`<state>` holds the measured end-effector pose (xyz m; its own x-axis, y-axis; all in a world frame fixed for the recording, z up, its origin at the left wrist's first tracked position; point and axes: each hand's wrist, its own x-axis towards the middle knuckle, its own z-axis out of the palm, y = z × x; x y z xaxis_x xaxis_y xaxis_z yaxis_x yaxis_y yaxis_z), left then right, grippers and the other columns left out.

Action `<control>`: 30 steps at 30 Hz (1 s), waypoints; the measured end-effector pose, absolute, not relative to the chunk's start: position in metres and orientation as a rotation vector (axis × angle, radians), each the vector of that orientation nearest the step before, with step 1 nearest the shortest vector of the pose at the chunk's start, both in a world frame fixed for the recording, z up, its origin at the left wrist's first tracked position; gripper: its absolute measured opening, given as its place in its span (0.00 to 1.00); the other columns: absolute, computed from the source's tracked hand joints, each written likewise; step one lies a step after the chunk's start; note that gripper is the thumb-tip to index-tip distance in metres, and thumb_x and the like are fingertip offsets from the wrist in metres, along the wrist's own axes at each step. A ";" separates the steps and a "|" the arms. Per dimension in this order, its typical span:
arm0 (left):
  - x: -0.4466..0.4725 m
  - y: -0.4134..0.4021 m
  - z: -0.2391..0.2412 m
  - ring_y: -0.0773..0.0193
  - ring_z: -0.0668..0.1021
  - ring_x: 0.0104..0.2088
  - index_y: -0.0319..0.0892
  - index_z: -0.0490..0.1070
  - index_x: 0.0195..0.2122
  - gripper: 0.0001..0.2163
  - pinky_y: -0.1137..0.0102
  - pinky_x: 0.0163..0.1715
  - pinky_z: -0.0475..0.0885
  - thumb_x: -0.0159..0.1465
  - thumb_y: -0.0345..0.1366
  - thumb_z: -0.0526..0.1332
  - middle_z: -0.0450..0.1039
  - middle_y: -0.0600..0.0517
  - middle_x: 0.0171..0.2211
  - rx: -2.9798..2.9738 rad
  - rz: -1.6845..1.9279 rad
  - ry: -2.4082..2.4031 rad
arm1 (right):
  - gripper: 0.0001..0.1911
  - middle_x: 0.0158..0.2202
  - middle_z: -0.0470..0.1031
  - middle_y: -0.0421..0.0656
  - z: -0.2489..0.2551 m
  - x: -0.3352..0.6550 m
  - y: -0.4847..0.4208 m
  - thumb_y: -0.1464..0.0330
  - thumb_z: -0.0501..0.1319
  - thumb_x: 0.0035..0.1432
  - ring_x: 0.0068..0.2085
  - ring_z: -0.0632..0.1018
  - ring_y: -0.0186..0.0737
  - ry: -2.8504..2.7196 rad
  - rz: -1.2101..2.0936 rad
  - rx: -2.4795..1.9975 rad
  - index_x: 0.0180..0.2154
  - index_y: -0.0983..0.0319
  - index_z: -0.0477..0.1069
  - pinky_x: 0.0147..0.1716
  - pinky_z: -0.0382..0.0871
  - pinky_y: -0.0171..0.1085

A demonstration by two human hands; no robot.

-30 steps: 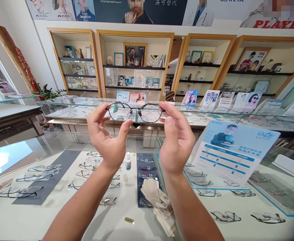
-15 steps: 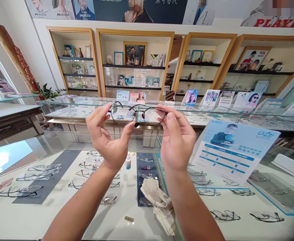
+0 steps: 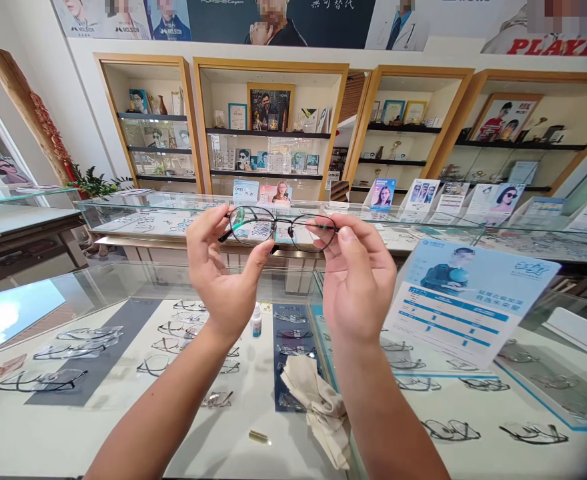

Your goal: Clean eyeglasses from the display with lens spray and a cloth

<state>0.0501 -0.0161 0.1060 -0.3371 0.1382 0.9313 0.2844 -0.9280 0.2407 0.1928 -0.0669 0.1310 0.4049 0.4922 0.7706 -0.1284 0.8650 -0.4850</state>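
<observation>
I hold a pair of thin dark-rimmed glasses (image 3: 279, 229) up at chest height over a glass display counter (image 3: 123, 413). My left hand (image 3: 223, 267) pinches the left rim between thumb and fingers. My right hand (image 3: 356, 273) pinches the right rim the same way. The lenses face away from me and tilt slightly, the left side a little higher. Below my wrists a crumpled beige cloth (image 3: 318, 407) lies on the counter top, with a small white dropper bottle (image 3: 256, 320) standing beyond it.
Several glasses frames lie inside the counter under the glass. A blue-and-white leaflet stand (image 3: 466, 300) rises at the right. A small brass-coloured piece (image 3: 258, 437) lies near the front. A second glass counter (image 3: 123, 213) and wall shelves with pictures stand behind.
Both hands have drifted slightly right and lower with the glasses, and the frame has tilted a little. The grip on both rims is unchanged.
</observation>
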 end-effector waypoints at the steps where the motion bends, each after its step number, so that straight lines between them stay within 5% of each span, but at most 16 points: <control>1: 0.051 -0.017 0.107 0.50 0.78 0.64 0.51 0.69 0.66 0.30 0.55 0.66 0.75 0.67 0.53 0.75 0.70 0.44 0.63 -1.758 -2.454 -0.550 | 0.07 0.45 0.87 0.43 0.131 0.193 -0.067 0.65 0.65 0.71 0.49 0.87 0.44 -1.085 0.410 -0.372 0.46 0.55 0.82 0.48 0.82 0.45; 14: 0.056 -0.019 0.107 0.55 0.84 0.56 0.50 0.71 0.66 0.31 0.59 0.60 0.82 0.65 0.48 0.78 0.73 0.45 0.61 -1.876 -2.759 -0.450 | 0.03 0.43 0.84 0.41 0.126 0.197 -0.058 0.67 0.67 0.69 0.49 0.86 0.42 -1.080 0.398 -0.410 0.43 0.56 0.81 0.55 0.80 0.45; 23: 0.051 -0.019 0.110 0.54 0.85 0.55 0.48 0.70 0.65 0.33 0.58 0.59 0.84 0.64 0.52 0.78 0.75 0.43 0.59 -1.924 -2.659 -0.525 | 0.05 0.45 0.84 0.43 0.127 0.202 -0.056 0.65 0.67 0.67 0.52 0.83 0.45 -1.106 0.335 -0.513 0.44 0.56 0.79 0.59 0.77 0.48; 30: 0.052 -0.028 0.114 0.56 0.86 0.50 0.46 0.74 0.62 0.28 0.59 0.56 0.85 0.65 0.45 0.78 0.78 0.45 0.54 -2.123 -2.505 -0.478 | 0.06 0.48 0.85 0.43 0.131 0.210 -0.063 0.63 0.68 0.67 0.54 0.82 0.47 -1.354 0.266 -0.666 0.42 0.55 0.83 0.60 0.74 0.49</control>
<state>0.0521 -0.0279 0.1143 -0.1719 0.3156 0.9332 0.0498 -0.9433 0.3282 0.2096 -0.0626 0.1307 0.2201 0.5428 0.8105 0.1961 0.7893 -0.5818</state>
